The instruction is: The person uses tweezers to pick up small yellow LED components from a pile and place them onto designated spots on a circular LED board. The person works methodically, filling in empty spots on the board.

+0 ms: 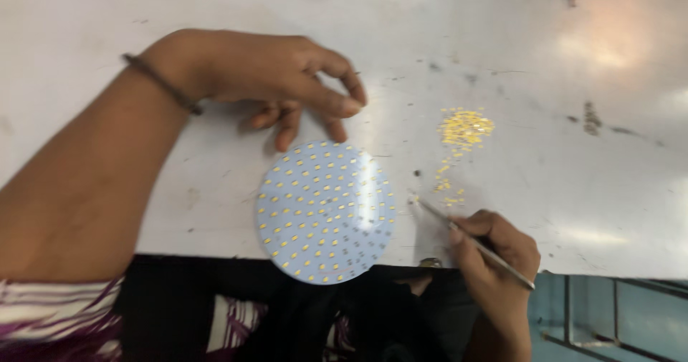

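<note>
The round white board [325,211], dotted with small yellow chips, lies at the near edge of the white table [215,3], its lower rim hanging just past that edge, while the far tabletop lies open. The left hand [276,82] hovers just beyond the board's far rim, fingers loosely curled with thumb and forefinger nearly meeting, holding nothing visible. The right hand [494,251], at the table's near edge, pinches slim metal tweezers [473,241], their tip near the loose yellow chips [462,136] scattered right of the board.
</note>
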